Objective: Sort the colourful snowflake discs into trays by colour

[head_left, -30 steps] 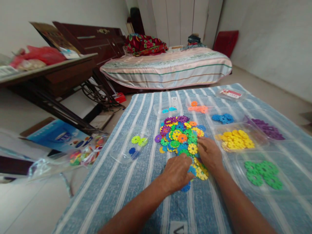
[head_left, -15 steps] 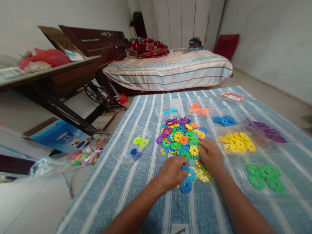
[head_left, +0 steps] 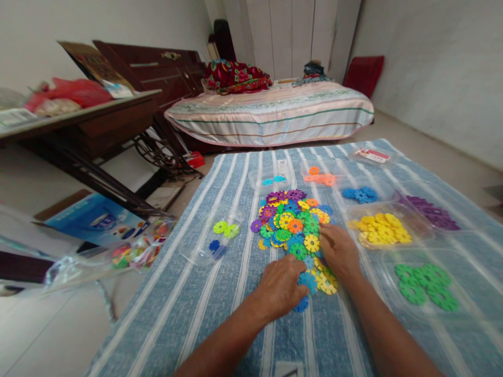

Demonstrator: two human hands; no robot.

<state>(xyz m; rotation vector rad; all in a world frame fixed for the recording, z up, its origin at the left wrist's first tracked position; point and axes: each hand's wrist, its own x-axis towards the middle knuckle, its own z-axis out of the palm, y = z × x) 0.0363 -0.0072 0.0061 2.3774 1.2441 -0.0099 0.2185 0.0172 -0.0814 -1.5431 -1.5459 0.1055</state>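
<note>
A mixed heap of thin plastic notched discs (head_left: 285,221) in several colours lies on the striped cloth before me. My left hand (head_left: 283,285) is at its near left side, thumb and forefinger curled round the edge of a blue notched disc (head_left: 309,283). Another blue disc (head_left: 302,305) lies partly under that hand. At the heap's right edge is my right hand (head_left: 341,252), fingers bent inward beside a yellow disc (head_left: 312,243). Its fingertips are partly hidden, so what they pinch does not show. Yellow discs (head_left: 327,281) lie between the hands.
Clear boxes with yellow (head_left: 387,230), green (head_left: 426,285), blue (head_left: 359,195) and purple discs (head_left: 432,212) stand on the right. Behind the heap are boxes with orange (head_left: 320,179) and light-blue discs (head_left: 274,180). A box (head_left: 192,251) with lime and dark-blue discs stands left.
My left hand has shifted slightly right and forward over the blue discs, covering more of the nearest one. My right hand stays almost in place at the heap's edge.
</note>
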